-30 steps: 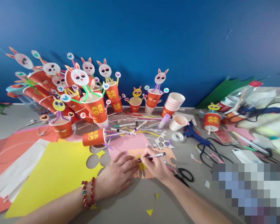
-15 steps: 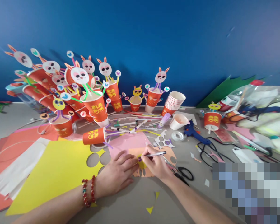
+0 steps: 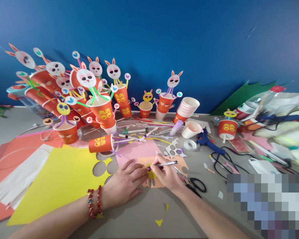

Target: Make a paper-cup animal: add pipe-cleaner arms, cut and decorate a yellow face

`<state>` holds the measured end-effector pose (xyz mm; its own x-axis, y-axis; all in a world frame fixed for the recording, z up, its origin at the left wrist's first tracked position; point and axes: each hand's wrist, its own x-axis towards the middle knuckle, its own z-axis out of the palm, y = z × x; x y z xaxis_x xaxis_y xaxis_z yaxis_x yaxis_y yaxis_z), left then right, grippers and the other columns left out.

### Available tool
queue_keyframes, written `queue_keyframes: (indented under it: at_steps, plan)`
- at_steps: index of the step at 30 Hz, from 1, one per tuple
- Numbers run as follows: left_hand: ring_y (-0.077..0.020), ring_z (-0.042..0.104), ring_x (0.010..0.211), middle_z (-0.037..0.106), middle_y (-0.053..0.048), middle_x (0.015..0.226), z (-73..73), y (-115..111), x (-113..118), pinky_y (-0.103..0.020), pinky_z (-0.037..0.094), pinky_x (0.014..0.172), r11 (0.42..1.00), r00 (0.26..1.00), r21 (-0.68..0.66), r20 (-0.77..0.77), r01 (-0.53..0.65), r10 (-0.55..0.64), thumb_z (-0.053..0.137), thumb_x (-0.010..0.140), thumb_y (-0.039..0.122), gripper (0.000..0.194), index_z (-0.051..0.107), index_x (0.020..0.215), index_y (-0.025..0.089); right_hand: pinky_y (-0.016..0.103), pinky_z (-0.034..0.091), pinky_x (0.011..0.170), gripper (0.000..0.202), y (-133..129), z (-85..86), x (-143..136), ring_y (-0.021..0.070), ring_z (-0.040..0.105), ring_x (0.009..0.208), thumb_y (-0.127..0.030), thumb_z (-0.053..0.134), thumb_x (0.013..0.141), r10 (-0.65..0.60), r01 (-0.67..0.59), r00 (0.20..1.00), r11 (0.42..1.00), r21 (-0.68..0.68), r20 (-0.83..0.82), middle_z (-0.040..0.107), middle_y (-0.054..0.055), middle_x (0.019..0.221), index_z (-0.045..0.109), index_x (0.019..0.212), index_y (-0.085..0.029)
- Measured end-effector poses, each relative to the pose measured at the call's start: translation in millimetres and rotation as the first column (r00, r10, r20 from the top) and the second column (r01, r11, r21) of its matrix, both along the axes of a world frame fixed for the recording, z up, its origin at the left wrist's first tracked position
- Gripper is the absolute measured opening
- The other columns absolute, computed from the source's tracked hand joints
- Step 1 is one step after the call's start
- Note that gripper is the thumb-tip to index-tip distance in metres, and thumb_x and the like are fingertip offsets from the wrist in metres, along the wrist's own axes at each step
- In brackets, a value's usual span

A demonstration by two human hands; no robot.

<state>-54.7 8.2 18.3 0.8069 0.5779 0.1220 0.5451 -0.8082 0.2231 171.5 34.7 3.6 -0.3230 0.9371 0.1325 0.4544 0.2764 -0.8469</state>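
In my right hand (image 3: 168, 174) is a slim pen (image 3: 167, 163), its tip down on a small yellow paper piece (image 3: 151, 174) with a purple mark. That piece lies over a cut-out orange paper sheet (image 3: 181, 162) and is partly covered by my fingers. My left hand (image 3: 127, 179) rests flat, fingers stretched out, its fingertips at the left edge of the yellow piece. Under and behind the hands lies a pink sheet (image 3: 139, 151). Scissors (image 3: 198, 185) with black handles are just right of my right hand.
Red paper cups with rabbit figures (image 3: 101, 111) crowd the back left. A large yellow sheet (image 3: 57, 182) with round holes lies left. Behind are markers (image 3: 127, 132) and a cup stack (image 3: 186, 108). A blue glue gun (image 3: 209, 142), its cord, and a bottle (image 3: 251, 103) stand right.
The view has shifted slightly. Both hands keep almost the same place, and the pen stays in my right hand on the yellow piece.
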Motion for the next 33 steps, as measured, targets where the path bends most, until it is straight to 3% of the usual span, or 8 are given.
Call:
queue_keyframes:
  at_steps: [33]
  plan:
    - [-0.0269, 0.043, 0.134, 0.054, -0.006, 0.142, 0.6, 0.4, -0.3, -0.05, 0.02, 0.121, 1.0, 1.0, -0.004, 0.0, 0.005, -0.005, 0.054, 0.096, 0.04, 0.047, 0.049, 0.139, 0.022, 0.024, 0.033, 0.052, 0.015, -0.5, 0.1, 0.2, 0.0133, 0.047, 0.058, -0.015, 0.051, 0.085, -0.019, 0.018, 0.999, 1.0, -0.013, -0.028, 0.049, -0.004, 0.065, 0.047, 0.073, -0.023]
